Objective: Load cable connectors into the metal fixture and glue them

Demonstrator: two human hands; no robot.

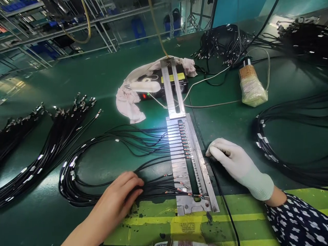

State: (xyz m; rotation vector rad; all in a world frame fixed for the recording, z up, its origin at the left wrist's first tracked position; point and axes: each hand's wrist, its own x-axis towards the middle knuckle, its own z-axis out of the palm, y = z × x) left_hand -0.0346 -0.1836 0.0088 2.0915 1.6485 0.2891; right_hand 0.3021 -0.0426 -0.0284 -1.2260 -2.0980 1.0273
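Note:
A metal fixture (180,174) lies on the green table, with several black cables (143,136) running into its slots from the left. Their bare ends line up along the fixture's upper half. More loose cable ends rest over its lower part. My bare left hand (123,194) is closed around black cables just left of the fixture; the fingertips are partly hidden. To the fixture's right, my white-gloved right hand (233,162) has thumb and index finger pressed together beside a single black cable (217,181). Whether anything small is between those fingertips cannot be made out.
A black box (183,83) with a pink cloth (129,106) and a lamp (146,86) stands behind the fixture. Cable bundles (51,143) lie left, others (266,140) right. A wrapped tool (252,85) stands at back right.

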